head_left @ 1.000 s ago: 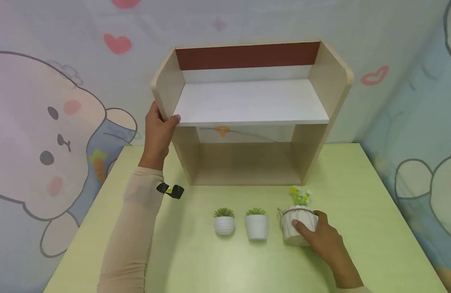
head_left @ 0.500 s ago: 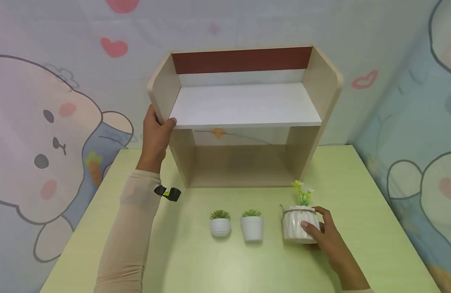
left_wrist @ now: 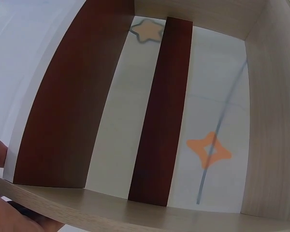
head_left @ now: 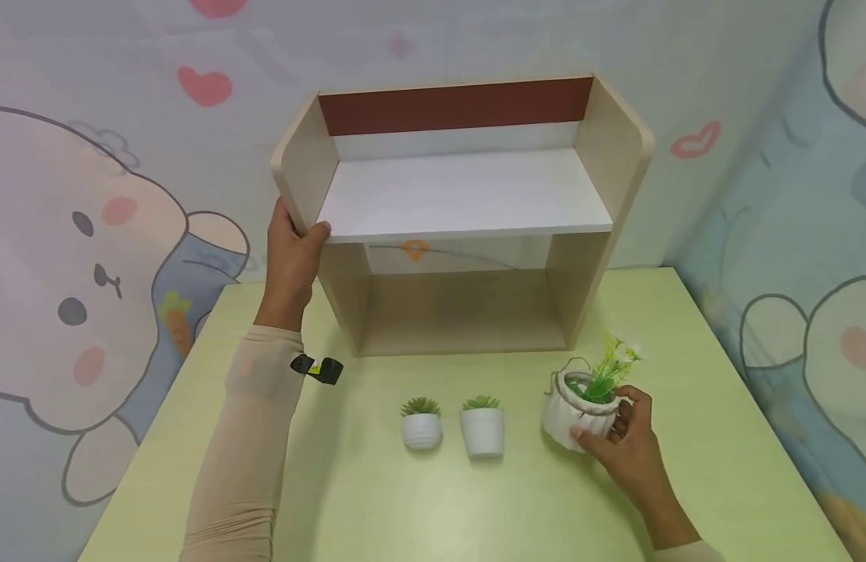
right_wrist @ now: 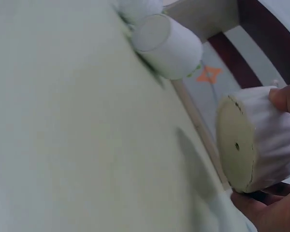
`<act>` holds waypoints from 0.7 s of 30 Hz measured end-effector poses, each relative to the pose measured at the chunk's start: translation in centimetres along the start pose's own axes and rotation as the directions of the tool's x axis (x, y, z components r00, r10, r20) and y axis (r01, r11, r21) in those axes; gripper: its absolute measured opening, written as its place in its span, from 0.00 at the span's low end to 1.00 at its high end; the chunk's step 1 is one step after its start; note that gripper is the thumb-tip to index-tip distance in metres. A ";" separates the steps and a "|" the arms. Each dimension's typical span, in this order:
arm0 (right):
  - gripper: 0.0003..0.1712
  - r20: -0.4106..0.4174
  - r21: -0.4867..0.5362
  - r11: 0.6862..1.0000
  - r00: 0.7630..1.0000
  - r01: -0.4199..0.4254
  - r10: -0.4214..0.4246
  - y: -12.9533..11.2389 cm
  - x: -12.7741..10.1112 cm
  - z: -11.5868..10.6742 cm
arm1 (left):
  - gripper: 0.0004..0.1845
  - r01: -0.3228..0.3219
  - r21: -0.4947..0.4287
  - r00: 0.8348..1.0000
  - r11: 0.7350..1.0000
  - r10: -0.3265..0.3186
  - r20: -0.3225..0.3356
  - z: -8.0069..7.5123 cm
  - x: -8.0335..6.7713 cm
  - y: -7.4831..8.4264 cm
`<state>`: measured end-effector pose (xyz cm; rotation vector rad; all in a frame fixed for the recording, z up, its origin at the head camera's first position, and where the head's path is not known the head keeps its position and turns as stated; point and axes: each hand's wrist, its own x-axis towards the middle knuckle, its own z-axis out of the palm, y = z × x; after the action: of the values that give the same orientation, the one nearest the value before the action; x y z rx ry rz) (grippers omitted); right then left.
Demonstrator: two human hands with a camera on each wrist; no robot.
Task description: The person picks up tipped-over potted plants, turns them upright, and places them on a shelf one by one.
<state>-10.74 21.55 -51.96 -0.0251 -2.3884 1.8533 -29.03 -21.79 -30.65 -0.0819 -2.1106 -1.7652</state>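
Observation:
My left hand [head_left: 290,261] grips the left side panel of a small wooden shelf unit [head_left: 468,195], its thumb on the front edge of the white middle board. In the left wrist view the fingers [left_wrist: 14,217] curl around that panel [left_wrist: 77,208]. My right hand [head_left: 632,449] holds a white ribbed flower pot [head_left: 580,414] from its right side. Yellow and white flowers [head_left: 611,367] stand in the pot, and a thin cord circles its rim. In the right wrist view the pot's underside [right_wrist: 236,145] shows a small hole, and the pot is tilted above the table.
Two small white pots with green succulents, one ribbed [head_left: 422,431] and one smooth [head_left: 482,433], stand in front of the shelf unit. All are on a pale green table [head_left: 404,507]. A printed cloth [head_left: 109,47] hangs behind.
The right hand has lifted the flower pot off the table and tilted it, so its open top now shows. The left hand keeps its hold on the shelf unit.

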 end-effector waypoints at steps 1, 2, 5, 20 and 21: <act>0.51 -0.012 -0.032 0.999 1.000 0.007 -0.008 0.2 -0.1 0.1 | 0.33 0.002 -0.001 1.000 1.000 -0.002 0.002 0.0 0.0 0.0; 0.52 -0.020 -0.060 0.998 1.000 0.013 -0.014 0.4 -0.2 0.1 | 0.33 0.004 -0.001 1.000 1.000 -0.004 0.005 0.1 -0.1 0.0; 0.52 -0.026 -0.104 0.994 0.999 0.025 -0.028 0.9 -0.6 0.4 | 0.33 0.011 0.000 1.000 1.000 -0.011 0.013 0.1 -0.2 0.1; 0.54 -0.003 -0.168 0.974 0.988 0.149 -0.151 1.9 -1.3 1.0 | 0.33 0.009 0.006 1.000 1.000 -0.009 0.006 -0.3 -0.6 0.7; 0.54 -0.006 -0.180 0.972 0.988 0.151 -0.155 2.0 -1.3 1.0 | 0.33 0.009 0.007 1.000 1.000 -0.009 0.006 -0.3 -0.7 0.7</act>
<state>-9.64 21.00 -54.22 0.1204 -2.4589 1.5615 -28.14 -21.80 -30.19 -0.0761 -2.1240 -1.7653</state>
